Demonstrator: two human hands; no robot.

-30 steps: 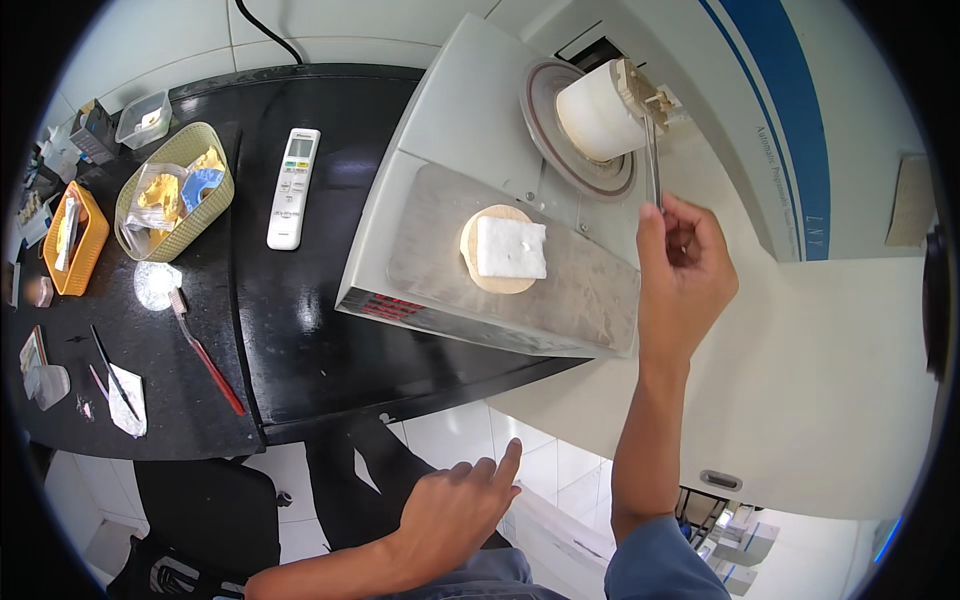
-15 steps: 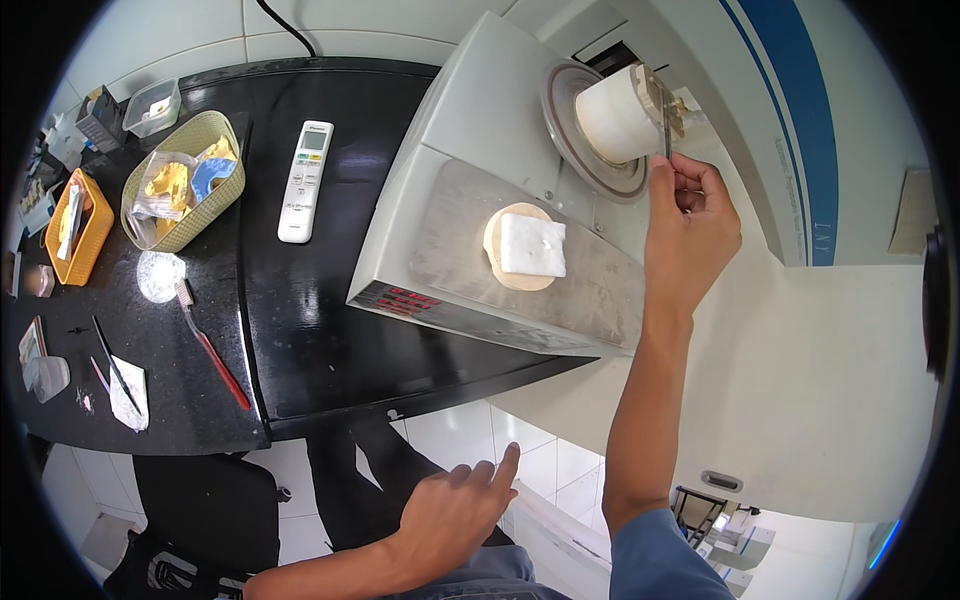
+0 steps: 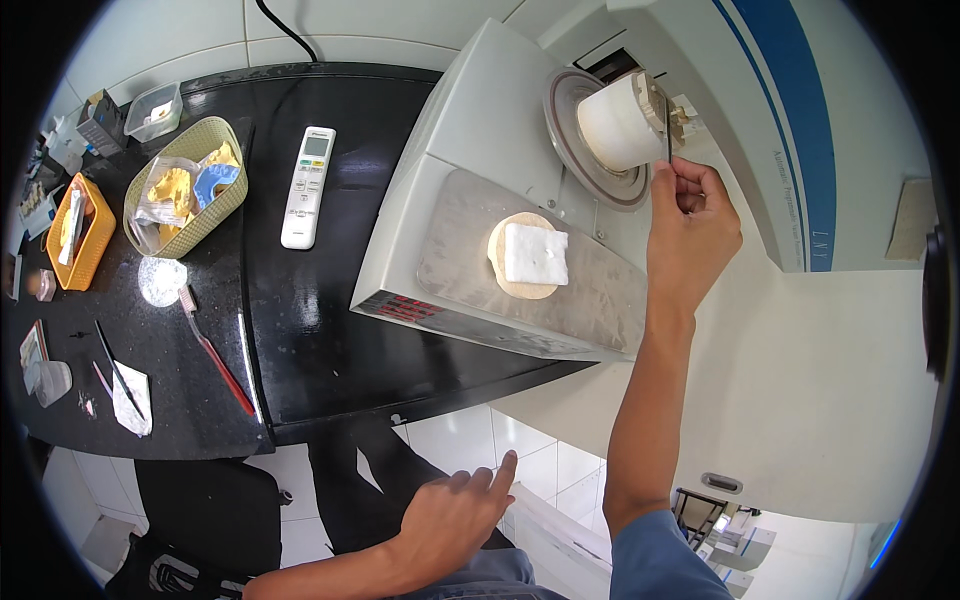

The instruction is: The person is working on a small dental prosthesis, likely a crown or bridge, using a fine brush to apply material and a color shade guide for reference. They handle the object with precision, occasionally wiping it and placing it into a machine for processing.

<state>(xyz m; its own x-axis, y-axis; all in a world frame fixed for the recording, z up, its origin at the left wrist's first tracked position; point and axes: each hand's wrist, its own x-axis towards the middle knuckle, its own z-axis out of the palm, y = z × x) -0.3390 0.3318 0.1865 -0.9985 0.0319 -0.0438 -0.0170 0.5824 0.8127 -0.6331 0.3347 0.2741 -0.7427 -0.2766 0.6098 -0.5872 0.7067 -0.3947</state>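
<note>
My right hand pinches thin metal tweezers, which point away from me past the side of a white cylindrical block. This block stands on a round plate of the furnace-like machine, with tan pieces on its far right end. Whether the tweezer tips touch those pieces I cannot tell. My left hand hangs low over my lap, holding nothing, its index finger stretched out and the others loosely bent. On the machine's metal top lies a white fibrous square pad over a round cream disc.
The machine's pale housing with a blue stripe rises at the right. Left on the black counter lie a white remote control, a red-handled brush, a basket of dental models and an orange basket. A black chair stands below.
The view has shifted very slightly, so the counter and machine sit a little lower. My right hand keeps its pinch on the tweezers beside the block; my left hand has hardly moved.
</note>
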